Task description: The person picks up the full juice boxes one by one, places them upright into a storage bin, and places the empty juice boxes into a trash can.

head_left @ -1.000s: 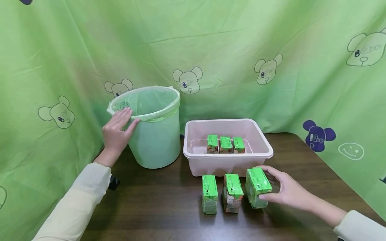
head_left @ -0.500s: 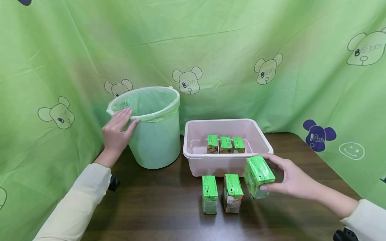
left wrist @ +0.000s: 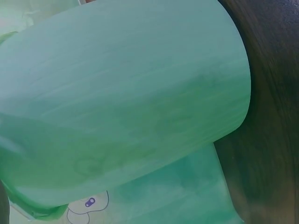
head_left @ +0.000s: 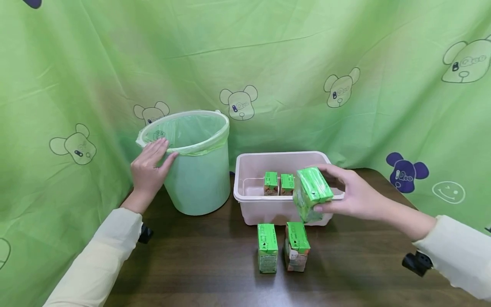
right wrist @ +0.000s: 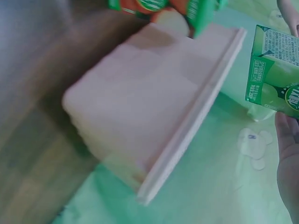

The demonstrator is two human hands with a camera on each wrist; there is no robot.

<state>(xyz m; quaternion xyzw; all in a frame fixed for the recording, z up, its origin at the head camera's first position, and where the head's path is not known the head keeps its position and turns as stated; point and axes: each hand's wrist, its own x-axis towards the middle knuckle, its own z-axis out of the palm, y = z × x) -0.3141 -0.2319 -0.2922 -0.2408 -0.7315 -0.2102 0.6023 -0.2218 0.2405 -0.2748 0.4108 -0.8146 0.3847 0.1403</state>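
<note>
My right hand (head_left: 356,192) grips a green juice box (head_left: 313,187) between thumb and fingers, raised over the front right rim of the pale pink plastic tub (head_left: 264,212). In the right wrist view the held juice box (right wrist: 271,79) appears at the right edge. Inside the tub stand two visible juice boxes (head_left: 270,181); the held one covers the spot to their right. Another two juice boxes, one mostly green (head_left: 267,249) and one with red-brown sides (head_left: 297,247), stand upright before the tub. My left hand (head_left: 151,167) rests with extended fingers on the rim of a light green trash bin (head_left: 199,181).
A translucent green bag (head_left: 209,147) lines the bin and folds over its rim. Bin and tub stand side by side on a dark wooden table (head_left: 199,264). Behind them hangs a green curtain (head_left: 291,64) printed with bear heads.
The right hand has lifted the rightmost juice box off the table and carried it up, back and slightly left to the tub's rim. The left hand has stayed on the bin.
</note>
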